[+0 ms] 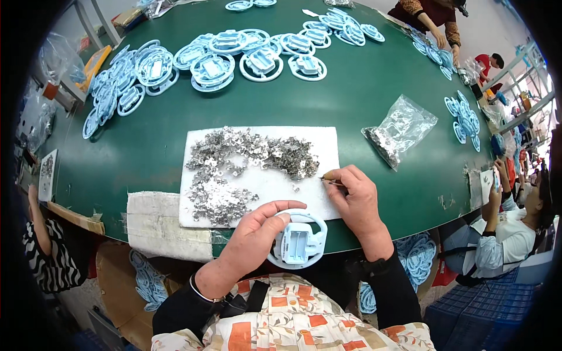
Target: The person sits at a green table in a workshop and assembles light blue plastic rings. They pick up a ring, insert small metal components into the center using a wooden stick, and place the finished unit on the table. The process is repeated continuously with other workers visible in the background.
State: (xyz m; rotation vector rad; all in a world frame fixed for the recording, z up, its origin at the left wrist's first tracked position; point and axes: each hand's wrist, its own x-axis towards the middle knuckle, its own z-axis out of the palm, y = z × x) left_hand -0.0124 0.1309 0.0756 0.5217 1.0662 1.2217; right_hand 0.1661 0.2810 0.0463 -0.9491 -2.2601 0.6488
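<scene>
Gripping the light-blue ring frame (297,243) at its upper left, left hand (250,232) is part-closed: thumb over the rim, index finger stretched along the top. Frame sits at the near table edge, open compartments facing up, apparently partly over the lap. Right hand (353,198) has thumb and index finger pinched on a small thin piece (332,182) by the right side of the white foam board (275,196); too small to tell if it's a clip or a tool. Other right fingers curled in.

Risks, my judgement: left grip is on one side only, so a push on the far side could tip or twist the frame; if it slips, it could fall off the edge toward the lap. Fingertip pinch on something that tiny could let it spring away or turn the wrong way round. Metal clips (293,157) lie heaped and look tangled, so picking could bring up two at once or drag strays off the board. One loose bit (296,188) lies just apart from the heap, easy to knock. Open-looking plastic bag (405,126) beyond the right hand could spill if a sleeve catches it.
</scene>
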